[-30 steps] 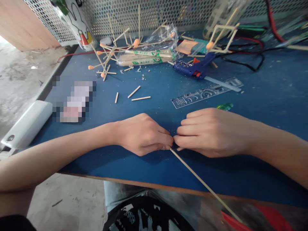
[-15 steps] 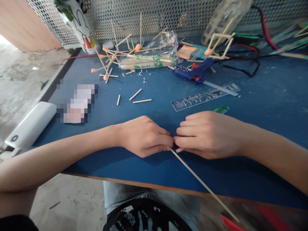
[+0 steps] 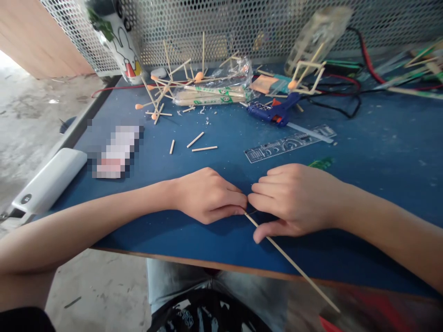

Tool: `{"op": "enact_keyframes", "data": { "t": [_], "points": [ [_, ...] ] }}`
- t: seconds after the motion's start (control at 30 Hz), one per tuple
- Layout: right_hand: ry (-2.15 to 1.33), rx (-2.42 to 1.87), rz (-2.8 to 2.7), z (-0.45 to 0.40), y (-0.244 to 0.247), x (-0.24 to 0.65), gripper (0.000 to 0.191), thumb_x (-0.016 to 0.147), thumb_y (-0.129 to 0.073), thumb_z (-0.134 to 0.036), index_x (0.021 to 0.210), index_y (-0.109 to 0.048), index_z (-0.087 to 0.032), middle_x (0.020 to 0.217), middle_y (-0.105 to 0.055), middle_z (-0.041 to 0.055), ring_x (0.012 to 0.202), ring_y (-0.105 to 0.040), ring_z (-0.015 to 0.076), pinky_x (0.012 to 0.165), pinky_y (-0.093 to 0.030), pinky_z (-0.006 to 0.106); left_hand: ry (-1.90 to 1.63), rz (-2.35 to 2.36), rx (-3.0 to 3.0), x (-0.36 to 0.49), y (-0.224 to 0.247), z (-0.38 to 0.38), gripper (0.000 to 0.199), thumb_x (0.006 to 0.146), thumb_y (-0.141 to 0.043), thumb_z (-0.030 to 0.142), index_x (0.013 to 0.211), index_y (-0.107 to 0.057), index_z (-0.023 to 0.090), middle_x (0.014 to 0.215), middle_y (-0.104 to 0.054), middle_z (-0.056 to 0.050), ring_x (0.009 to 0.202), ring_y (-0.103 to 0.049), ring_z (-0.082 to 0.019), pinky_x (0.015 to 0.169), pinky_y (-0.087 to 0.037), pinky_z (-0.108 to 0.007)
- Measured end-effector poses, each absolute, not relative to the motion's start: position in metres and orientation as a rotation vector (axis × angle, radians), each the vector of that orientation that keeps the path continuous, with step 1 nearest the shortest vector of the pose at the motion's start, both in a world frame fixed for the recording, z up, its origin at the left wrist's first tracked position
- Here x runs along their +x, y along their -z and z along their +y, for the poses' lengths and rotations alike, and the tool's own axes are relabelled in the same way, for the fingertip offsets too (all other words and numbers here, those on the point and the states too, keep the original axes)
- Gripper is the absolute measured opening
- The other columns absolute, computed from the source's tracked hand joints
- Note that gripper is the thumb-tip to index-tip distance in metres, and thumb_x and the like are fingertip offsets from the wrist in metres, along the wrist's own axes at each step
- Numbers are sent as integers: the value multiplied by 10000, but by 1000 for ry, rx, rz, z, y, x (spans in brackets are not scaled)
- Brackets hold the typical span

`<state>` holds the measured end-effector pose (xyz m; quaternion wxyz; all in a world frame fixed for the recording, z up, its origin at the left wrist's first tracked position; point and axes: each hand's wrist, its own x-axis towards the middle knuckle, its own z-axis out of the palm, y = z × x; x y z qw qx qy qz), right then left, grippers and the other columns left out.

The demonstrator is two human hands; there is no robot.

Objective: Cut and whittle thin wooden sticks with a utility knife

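pale, thin wooden stick (image 3: pixel 294 263), straight, pinched by left hand (image 3: pixel 212 196), grip of right hand (image 3: pixel 298 199) unclear

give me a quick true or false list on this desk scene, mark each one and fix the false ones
1. The left hand holds one end of the long stick. True.
2. Three short sticks lie on the table just beyond the left hand. True.
3. The long stick lies wholly on the table. False: it runs out past the near edge.
4. The glue stick of the glue gun crosses the ruler. True.
5. The glue gun is yellow. False: its body is blue.
6. The ruler stands upright. False: it lies flat.
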<state>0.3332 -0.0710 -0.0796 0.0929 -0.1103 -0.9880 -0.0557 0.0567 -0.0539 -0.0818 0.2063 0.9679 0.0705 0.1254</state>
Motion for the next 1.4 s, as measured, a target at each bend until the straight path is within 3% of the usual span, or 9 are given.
{"op": "enact_keyframes", "data": {
  "t": [0.07,0.27,0.4,0.73,1.0,1.07,1.2,1.33,1.4],
  "points": [
    [175,-305,-2892,-69,85,334,710,1218,-213,-702,874,-639,-250,701,-576,-3,611,-437,202,654,-312,403,-357,186,2689,56,81,-54,285,1217,-516,296,1082,-750,206,1072,-889,-33,817,-788,-160,655,-473,-366],
    [175,-244,-2853,-65,91,336,489,1225,-291,-397,920,-645,-251,721,-583,-7,637,-449,206,665,-327,399,-278,169,2654,56,79,-52,253,1184,-504,239,1057,-721,218,1073,-882,-38,822,-780,-168,682,-486,-355],
    [196,-220,-2853,-66,81,334,433,1211,-326,-317,906,-625,-247,725,-593,-12,625,-472,197,651,-354,385,-247,179,2634,55,78,-51,243,1179,-512,247,1062,-724,227,1097,-886,-42,851,-794,-173,688,-490,-349],
    [75,-284,-2814,-64,72,336,258,1184,-415,-258,1048,-629,-213,765,-684,-1,606,-538,183,637,-385,337,-193,218,2567,54,78,-48,256,1226,-489,336,1169,-713,225,1010,-899,-38,796,-789,-182,671,-470,-363],
    [-51,-241,-2665,-60,78,346,165,1224,-429,-358,1200,-549,-247,858,-690,-31,664,-551,174,674,-398,331,-199,194,2478,55,74,-45,234,1192,-520,245,1131,-745,229,1143,-902,-73,943,-832,-181,763,-547,-313],
    [-25,-252,-2649,-61,80,348,225,1228,-433,-405,1165,-578,-245,848,-669,-29,661,-530,173,667,-378,344,-198,193,2481,55,73,-45,230,1189,-525,241,1129,-746,231,1143,-900,-70,940,-830,-180,755,-542,-312],
    [-5,-256,-2762,-68,82,346,472,1216,-468,-595,909,-575,-252,715,-549,-44,600,-434,169,609,-300,382,-222,209,2544,54,74,-48,224,1184,-513,215,1128,-730,214,1097,-885,-66,905,-810,-176,721,-524,-314],
    [-70,-245,-2855,-75,80,342,357,1201,-526,-366,866,-565,-250,696,-559,-47,597,-456,162,612,-302,380,-315,286,2664,54,82,-51,220,1189,-515,244,1119,-720,209,1039,-849,-65,829,-772,-169,664,-506,-307],
    [-83,-242,-2867,-74,80,342,315,1182,-523,-259,875,-589,-239,700,-595,-43,599,-482,155,623,-331,374,-495,302,2739,54,82,-50,212,1190,-544,276,1159,-734,187,1171,-823,-117,881,-776,-171,663,-519,-290]
  ]
}}
